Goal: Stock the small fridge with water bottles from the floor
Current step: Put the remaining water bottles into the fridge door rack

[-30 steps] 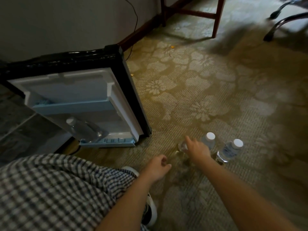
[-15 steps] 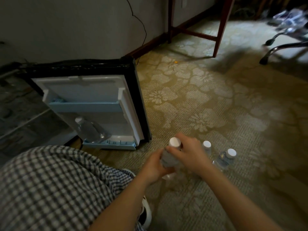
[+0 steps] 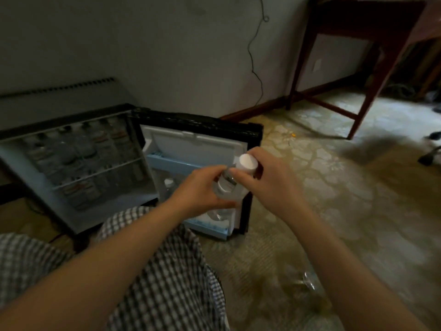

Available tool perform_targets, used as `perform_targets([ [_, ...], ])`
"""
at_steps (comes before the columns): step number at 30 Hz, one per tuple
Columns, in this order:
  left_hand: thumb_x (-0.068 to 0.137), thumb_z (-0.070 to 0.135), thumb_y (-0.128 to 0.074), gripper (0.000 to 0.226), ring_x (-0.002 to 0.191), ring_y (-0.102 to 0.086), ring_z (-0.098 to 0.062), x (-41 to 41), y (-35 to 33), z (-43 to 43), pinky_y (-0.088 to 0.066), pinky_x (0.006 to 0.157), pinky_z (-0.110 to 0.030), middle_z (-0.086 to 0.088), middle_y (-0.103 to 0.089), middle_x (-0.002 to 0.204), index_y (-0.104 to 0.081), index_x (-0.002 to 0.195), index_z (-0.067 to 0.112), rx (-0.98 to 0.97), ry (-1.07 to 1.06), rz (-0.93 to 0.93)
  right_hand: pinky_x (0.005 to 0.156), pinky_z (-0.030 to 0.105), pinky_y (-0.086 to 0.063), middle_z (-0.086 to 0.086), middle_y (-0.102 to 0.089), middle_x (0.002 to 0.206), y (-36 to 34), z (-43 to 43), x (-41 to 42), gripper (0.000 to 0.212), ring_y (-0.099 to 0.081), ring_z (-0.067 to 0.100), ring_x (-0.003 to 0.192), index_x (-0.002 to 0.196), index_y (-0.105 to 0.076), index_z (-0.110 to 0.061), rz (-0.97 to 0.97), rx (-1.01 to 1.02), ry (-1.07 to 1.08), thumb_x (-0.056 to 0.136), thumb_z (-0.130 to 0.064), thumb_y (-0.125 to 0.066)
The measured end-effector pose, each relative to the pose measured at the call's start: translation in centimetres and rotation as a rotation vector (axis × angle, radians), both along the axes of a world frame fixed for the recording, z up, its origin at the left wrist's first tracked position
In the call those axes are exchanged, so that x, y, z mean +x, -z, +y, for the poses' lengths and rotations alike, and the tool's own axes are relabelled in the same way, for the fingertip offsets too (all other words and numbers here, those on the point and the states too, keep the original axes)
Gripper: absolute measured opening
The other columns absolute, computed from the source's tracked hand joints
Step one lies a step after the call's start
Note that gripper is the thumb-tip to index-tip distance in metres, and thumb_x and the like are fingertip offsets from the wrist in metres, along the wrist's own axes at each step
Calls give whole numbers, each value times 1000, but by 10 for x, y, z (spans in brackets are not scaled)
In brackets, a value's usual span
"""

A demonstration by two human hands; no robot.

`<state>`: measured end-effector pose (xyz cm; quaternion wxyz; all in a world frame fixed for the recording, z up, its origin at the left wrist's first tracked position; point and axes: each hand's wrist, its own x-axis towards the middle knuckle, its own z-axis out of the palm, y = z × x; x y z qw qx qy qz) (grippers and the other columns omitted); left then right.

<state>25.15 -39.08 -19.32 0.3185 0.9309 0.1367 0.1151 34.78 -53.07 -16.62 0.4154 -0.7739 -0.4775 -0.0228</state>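
Both hands hold a clear water bottle (image 3: 226, 185) with a white cap in the air in front of the open fridge door. My left hand (image 3: 200, 189) grips its body from the left. My right hand (image 3: 267, 180) grips its neck just below the cap. The small fridge (image 3: 19, 158) stands open at the left, its wire shelves packed with several bottles. Its door (image 3: 191, 144) swings out to the right, and another bottle (image 3: 169, 185) stands in the door's lower shelf. Something clear, perhaps a bottle (image 3: 307, 281), lies blurred on the carpet under my right forearm.
A dark wooden table (image 3: 362, 56) stands against the wall at the back right. A black cable (image 3: 256, 75) hangs down the wall. A chair base (image 3: 429, 156) shows at the right edge. My knee in checked cloth (image 3: 167, 271) fills the lower left. Patterned carpet covers the floor.
The bottle rose from the floor and moved left toward the fridge door, held by both hands. My view swung up and left, bringing the fridge interior into sight and the other floor bottles out.
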Motion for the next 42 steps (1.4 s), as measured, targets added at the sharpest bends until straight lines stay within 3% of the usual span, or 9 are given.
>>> perform_targets([
  [8, 64, 45, -78, 52, 100, -57, -10, -37, -50, 76, -50, 87, -34, 12, -63, 106, -60, 110, 30, 122, -66, 10, 55, 15, -36, -11, -51, 64, -32, 82, -25, 30, -47, 2, 57, 87, -57, -15, -38, 114, -69, 78, -39, -71],
  [11, 64, 43, -79, 46, 93, -57, -7, -48, -48, 100, -51, 82, -30, 15, -60, 96, -62, 105, 32, 133, -121, 11, 54, 14, -35, -11, -52, 68, -32, 112, -33, 30, -45, 2, 58, 91, -58, -14, -65, 69, -101, 79, -38, -71],
  [16, 64, 46, -79, 50, 89, -58, -6, -61, -18, 138, -50, 75, -25, 13, -63, 98, -62, 108, 32, 86, -151, 71, 62, 36, -46, -2, -60, 77, -15, 158, -40, 35, -56, 17, 70, 96, -57, -18, -168, -120, -87, 83, -49, -63],
  [21, 66, 49, -77, 53, 89, -56, -7, -63, 10, 158, -46, 75, -26, 15, -58, 93, -58, 114, 33, 51, -180, 162, 63, 37, -46, 4, -66, 82, 15, 183, -40, 36, -61, 24, 75, 97, -55, -15, -219, -207, -72, 84, -48, -59],
  [25, 66, 51, -76, 56, 106, -60, -17, -54, 50, 179, -51, 90, -38, 5, -65, 115, -56, 115, 31, -32, -182, 259, 58, 31, -42, 6, -66, 85, 50, 204, -39, 32, -58, 21, 72, 99, -57, -11, -144, -260, -106, 86, -40, -62],
  [29, 67, 52, -74, 62, 108, -60, -21, -43, 87, 194, -51, 91, -42, 0, -63, 120, -56, 121, 26, -105, -155, 375, 64, 35, -44, 8, -69, 91, 88, 217, -37, 31, -64, 26, 82, 102, -59, -9, -119, -312, -109, 85, -34, -65],
  [35, 81, 33, -68, 45, 106, -60, -26, -28, 121, 210, -50, 91, -35, -10, -62, 117, -57, 119, 11, -202, -79, 589, 69, 36, -43, 11, -68, 97, 132, 224, -33, 32, -64, 30, 90, 109, -57, -8, -97, -447, -100, 88, -31, -63],
  [42, 85, 20, -63, 56, 122, -51, -25, -17, 146, 219, -43, 103, -35, -7, -51, 135, -42, 136, 14, -316, -6, 769, 82, 33, -40, 7, -61, 117, 164, 224, -26, 34, -58, 28, 108, 117, -52, -12, -34, -618, -46, 91, -35, -54],
])
